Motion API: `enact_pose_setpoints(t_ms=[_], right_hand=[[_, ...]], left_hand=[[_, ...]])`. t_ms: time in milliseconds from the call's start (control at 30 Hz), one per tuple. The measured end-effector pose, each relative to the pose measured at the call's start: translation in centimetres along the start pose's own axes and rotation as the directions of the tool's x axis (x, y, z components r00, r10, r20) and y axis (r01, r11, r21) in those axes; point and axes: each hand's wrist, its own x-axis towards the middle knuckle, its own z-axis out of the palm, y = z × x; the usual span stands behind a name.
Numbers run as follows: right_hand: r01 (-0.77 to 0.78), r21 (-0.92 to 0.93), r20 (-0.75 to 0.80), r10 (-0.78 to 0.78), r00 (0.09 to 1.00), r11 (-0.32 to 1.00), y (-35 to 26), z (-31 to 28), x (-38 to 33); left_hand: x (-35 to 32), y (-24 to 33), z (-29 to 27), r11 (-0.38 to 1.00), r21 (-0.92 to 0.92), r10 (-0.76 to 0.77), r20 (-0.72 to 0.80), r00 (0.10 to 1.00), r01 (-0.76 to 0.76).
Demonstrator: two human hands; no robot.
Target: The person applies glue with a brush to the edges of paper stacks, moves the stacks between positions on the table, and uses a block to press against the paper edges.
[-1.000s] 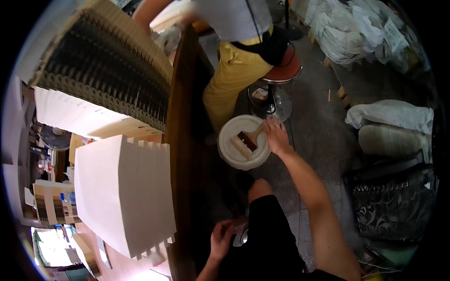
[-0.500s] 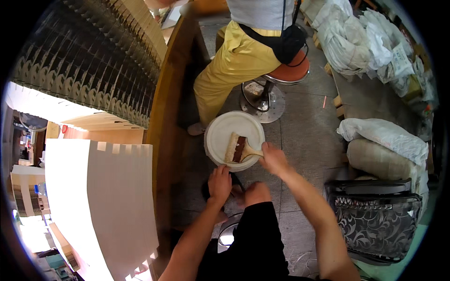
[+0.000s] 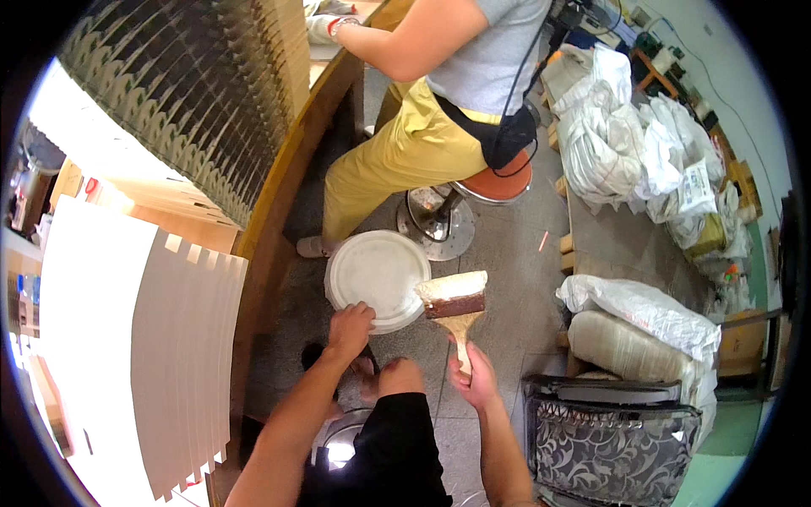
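Observation:
My right hand (image 3: 475, 380) is wrapped round the wooden handle of a wide brush (image 3: 456, 306). The brush stands bristles away from me, its pale bristles above a dark brown band, held to the right of a round white bucket lid (image 3: 380, 275). On the near rim of that lid rests my left hand (image 3: 351, 329), fingers curled over the edge; its thumb is hidden. The lid covers a bucket on the floor, whose sides are mostly out of sight beneath it.
A co-worker in yellow trousers (image 3: 380, 152) sits ahead on a round red stool (image 3: 498, 183). Left of me runs a wooden bench edge (image 3: 279, 169) with stacked pale sheets (image 3: 186, 338). White sacks (image 3: 600, 127) and a patterned black chair (image 3: 608, 448) stand on the right.
The brush has come off the lid, moved right and turned bristles away from me. My left hand stays at the lid's rim. The view has shifted, and the co-worker's arm now shows.

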Motion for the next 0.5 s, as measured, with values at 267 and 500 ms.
enact_pose_setpoints(t_ms=[267,500], right_hand=[[0.163,-0.792,-0.077,-0.361,0.93,0.589,-2.1,1.2,6.5],[0.131,-0.925,0.25,-0.314,0.916,-0.356,-1.1,6.8,15.8]], left_hand=[[-2.4,-3.6,-7.7,0.647,-0.757,-0.357,-0.188,0.915,0.096],[-9.6,-6.4,-5.8,0.671,-0.716,-0.53,-0.28,0.8,0.194]])
